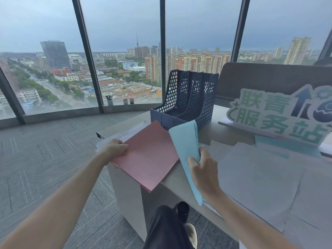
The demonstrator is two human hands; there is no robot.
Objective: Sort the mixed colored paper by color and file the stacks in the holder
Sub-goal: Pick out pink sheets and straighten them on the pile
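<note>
My left hand point(115, 148) grips the near left corner of a pink paper stack point(149, 155), which juts over the desk's left end. A light blue stack point(186, 148) is pinched upright and tilted in my right hand point(203, 169), just right of the pink one. Behind both stands a dark blue perforated file holder point(188, 99) with three slots, all of which look bare. More white sheets point(115, 136) lie under the pink stack.
Several pale sheets point(260, 173) are spread over the grey desk point(226, 135) to the right. A green-and-white standing sign point(280, 115) stands at the back right, with teal paper point(280, 142) under it. Beyond are large windows and a sill with small pots point(125, 101).
</note>
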